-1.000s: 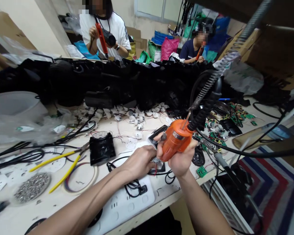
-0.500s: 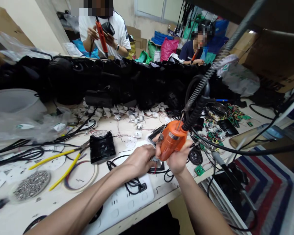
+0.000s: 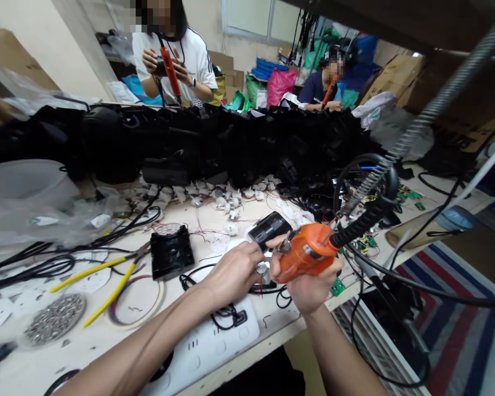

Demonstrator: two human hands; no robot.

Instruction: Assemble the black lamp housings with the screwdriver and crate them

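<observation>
My right hand (image 3: pixel 311 291) is wrapped round an orange electric screwdriver (image 3: pixel 307 250), tilted so its cable end points up and right under a coiled spring. My left hand (image 3: pixel 236 275) is closed, fingertips down beside a small silver-and-white motor-like part (image 3: pixel 263 268) with red wires. What its fingers grip is hidden. Just beyond the hands lies a black plastic housing (image 3: pixel 270 228). Beneath my left wrist is a white panel (image 3: pixel 231 338) with a black cable on it. Another black housing (image 3: pixel 171 253) lies to the left.
Yellow-handled pliers (image 3: pixel 107 297), a tape roll (image 3: pixel 159 300) and a dish of screws (image 3: pixel 55 319) lie on the left. Small white motors (image 3: pixel 231 214) are scattered behind my hands, before a heap of black parts (image 3: pixel 214 143). Two people work across the table.
The screwdriver has tipped over towards the right and swung away from the part, its spring moving right with it. The black housing behind it now shows more fully. My left hand stays nearly in place.
</observation>
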